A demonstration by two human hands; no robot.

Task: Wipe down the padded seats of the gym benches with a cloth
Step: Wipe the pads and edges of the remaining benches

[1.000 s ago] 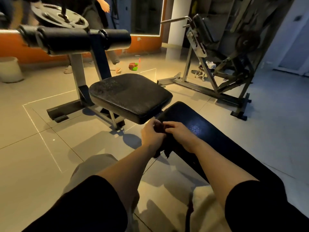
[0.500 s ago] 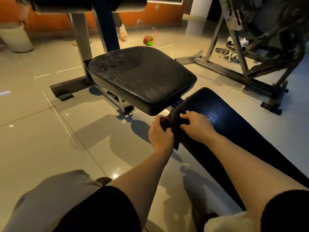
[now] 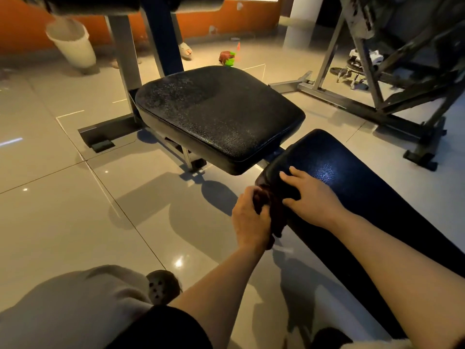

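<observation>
A dark brown cloth point(image 3: 273, 195) drapes over the near-left end of a long black padded bench point(image 3: 352, 187) that runs toward the lower right. My left hand point(image 3: 249, 220) grips the cloth's hanging part at the bench's side edge. My right hand point(image 3: 309, 195) lies flat on the cloth on top of the pad, fingers spread toward the bench end. Just beyond stands a square black padded seat point(image 3: 219, 114) on a metal frame, its surface speckled and dull.
A white bucket point(image 3: 71, 45) stands by the orange wall at the back left. A grey metal machine frame point(image 3: 377, 79) fills the right. A green and brown object point(image 3: 227, 58) lies on the tiled floor behind the seat. My knees are at the bottom.
My right hand has opened and moved onto the top of the long bench, flattening the cloth there. My left hand still holds the cloth at the side. The view has drawn closer.
</observation>
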